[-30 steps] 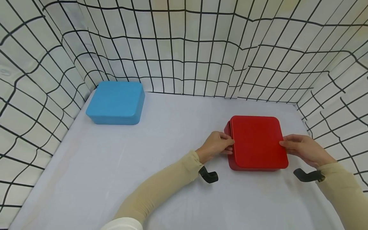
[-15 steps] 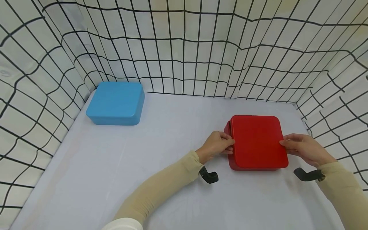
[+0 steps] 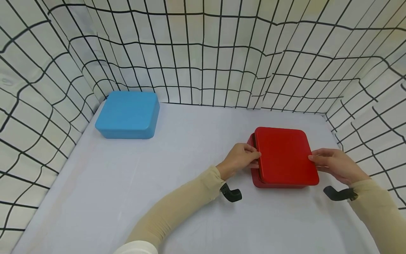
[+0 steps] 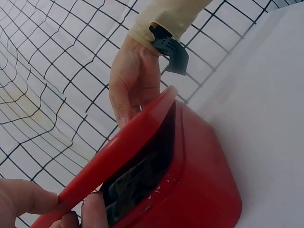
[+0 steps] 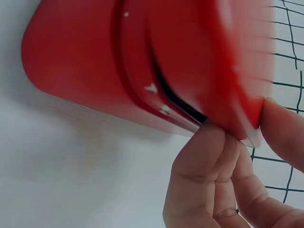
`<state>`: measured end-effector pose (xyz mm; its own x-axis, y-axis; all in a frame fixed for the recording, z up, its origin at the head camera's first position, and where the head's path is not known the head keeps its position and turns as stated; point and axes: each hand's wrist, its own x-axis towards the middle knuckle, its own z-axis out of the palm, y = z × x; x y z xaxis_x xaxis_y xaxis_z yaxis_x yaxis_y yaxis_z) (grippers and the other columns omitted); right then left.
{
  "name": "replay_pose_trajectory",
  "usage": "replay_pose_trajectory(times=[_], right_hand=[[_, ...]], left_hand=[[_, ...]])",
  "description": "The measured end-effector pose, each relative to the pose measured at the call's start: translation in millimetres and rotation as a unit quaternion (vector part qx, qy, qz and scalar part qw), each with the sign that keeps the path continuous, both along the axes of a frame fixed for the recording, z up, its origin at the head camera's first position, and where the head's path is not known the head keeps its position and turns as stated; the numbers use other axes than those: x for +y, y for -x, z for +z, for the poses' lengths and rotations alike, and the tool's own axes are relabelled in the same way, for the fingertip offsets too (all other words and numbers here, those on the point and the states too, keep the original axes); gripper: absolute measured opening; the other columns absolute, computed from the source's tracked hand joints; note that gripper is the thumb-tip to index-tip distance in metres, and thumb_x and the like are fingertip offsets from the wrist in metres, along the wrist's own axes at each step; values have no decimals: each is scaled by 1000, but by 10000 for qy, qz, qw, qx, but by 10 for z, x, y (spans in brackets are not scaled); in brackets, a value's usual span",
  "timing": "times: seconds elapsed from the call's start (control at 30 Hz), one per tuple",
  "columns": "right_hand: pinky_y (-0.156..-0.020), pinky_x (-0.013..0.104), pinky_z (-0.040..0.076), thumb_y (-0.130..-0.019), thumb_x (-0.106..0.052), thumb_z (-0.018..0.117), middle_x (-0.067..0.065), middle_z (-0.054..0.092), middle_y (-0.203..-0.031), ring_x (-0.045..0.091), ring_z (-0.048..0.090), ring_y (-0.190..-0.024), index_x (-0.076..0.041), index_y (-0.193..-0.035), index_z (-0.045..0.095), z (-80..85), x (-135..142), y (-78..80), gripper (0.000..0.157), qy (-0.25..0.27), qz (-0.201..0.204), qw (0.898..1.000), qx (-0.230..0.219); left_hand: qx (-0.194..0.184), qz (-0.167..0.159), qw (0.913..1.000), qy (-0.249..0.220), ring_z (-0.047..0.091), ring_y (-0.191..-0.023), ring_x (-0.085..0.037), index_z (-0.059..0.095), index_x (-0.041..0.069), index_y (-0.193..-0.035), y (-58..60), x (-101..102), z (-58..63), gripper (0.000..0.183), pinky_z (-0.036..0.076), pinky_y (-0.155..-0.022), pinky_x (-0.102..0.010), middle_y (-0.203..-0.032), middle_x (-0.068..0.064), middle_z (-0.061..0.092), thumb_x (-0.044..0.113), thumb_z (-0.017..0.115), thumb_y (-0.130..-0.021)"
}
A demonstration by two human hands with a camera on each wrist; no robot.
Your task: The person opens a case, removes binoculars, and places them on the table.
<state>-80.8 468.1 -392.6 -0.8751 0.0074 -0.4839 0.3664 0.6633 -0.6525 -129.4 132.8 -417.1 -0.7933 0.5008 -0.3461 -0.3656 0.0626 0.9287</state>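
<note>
A square red tin [image 4: 209,156] stands at the right of the table, its red lid [image 3: 285,157] tilted up on the left side. My left hand [image 3: 239,160] pinches the lid's left edge, thumb on top and fingers beneath. At the opposite edge my right hand [image 3: 337,164] holds the lid between thumb and fingers. Through the gap, the left wrist view shows dark, bumpy things [image 4: 135,185] inside the tin; their kind is not clear. A narrower gap shows under the lid in the right wrist view, by the right fingers [image 5: 194,175].
A blue closed box [image 3: 127,114] lies at the back left of the white table [image 3: 177,148]. Black wire mesh [image 3: 203,56] walls in the table at the back and both sides. Dark wrist mounts [image 3: 231,194] hang below each sleeve cuff.
The lid's left edge has risen slightly and the gap under it has widened, with my left hand moving up a little. My right hand stays nearly still.
</note>
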Motion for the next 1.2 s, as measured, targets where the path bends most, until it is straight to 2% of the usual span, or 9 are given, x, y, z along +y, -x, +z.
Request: replay_pose_trajectory(times=[0.13, 0.37, 0.53, 0.7, 0.9, 1.1, 1.2], right_hand=[[-99, 41, 61, -105, -46, 56, 28, 50, -149, 25, 61, -120, 5, -152, 38, -2, 4, -4, 71, 7, -5, 10000, 4], [-94, 34, 62, -105, -42, 57, 27, 47, -150, 16, 62, -113, 3, -155, 33, -11, -2, -8, 71, 281, -14, 9996, -26], [-95, 34, 62, -105, -40, 57, 26, 46, -152, 15, 62, -114, 3, -159, 27, -21, 12, 3, 75, 506, 106, 9986, -139], [-94, 33, 62, -105, -39, 59, 18, 51, -145, 15, 62, -113, 3, -158, 26, -23, 30, 11, 75, 594, 119, 9981, -130], [-94, 33, 62, -105, -38, 59, 6, 56, -136, 13, 62, -112, 3, -158, 25, -12, 39, 26, 76, 655, 102, 9977, -156], [-94, 30, 61, -104, -39, 59, 11, 52, -142, 14, 60, -114, 2, -159, 26, -13, 48, 52, 76, 630, 139, 9977, -191], [-94, 31, 61, -104, -39, 60, 8, 53, -140, 13, 60, -114, 1, -159, 26, -19, 56, 67, 76, 646, 124, 9976, -194]], left_hand=[[-44, -7, 10000, -49, 71, -75, -14, 65, 0, -110, 3, -3, -16, 17, 65, -84, -38, -91, -9, 72, 13, 65, -99], [-156, 1, 9999, -74, 71, -73, -14, 61, 2, -114, 23, -16, -52, 20, 65, -84, -39, -94, -9, 71, 13, 66, -98], [-204, 63, 9997, -143, 70, -73, -15, 60, 2, -117, 35, -27, -74, 23, 65, -82, -38, -95, -10, 70, 12, 67, -98], [-192, 29, 9998, -101, 70, -75, -14, 60, 2, -117, 44, -33, -100, 24, 65, -84, -39, -96, -9, 69, 12, 70, -97], [-183, -6, 9998, 68, 73, -78, -16, 56, 9, -124, 50, -22, -109, 35, 65, -84, -40, -105, -8, 65, 13, 74, -94], [-132, -103, 9999, -7, 74, -80, -17, 54, 11, -125, 54, -39, -95, 39, 65, -87, -43, -106, -8, 65, 11, 75, -93], [-111, -172, 9998, -60, 74, -80, -17, 53, 12, -126, 63, -46, -90, 41, 65, -87, -42, -106, -8, 65, 11, 76, -92]])
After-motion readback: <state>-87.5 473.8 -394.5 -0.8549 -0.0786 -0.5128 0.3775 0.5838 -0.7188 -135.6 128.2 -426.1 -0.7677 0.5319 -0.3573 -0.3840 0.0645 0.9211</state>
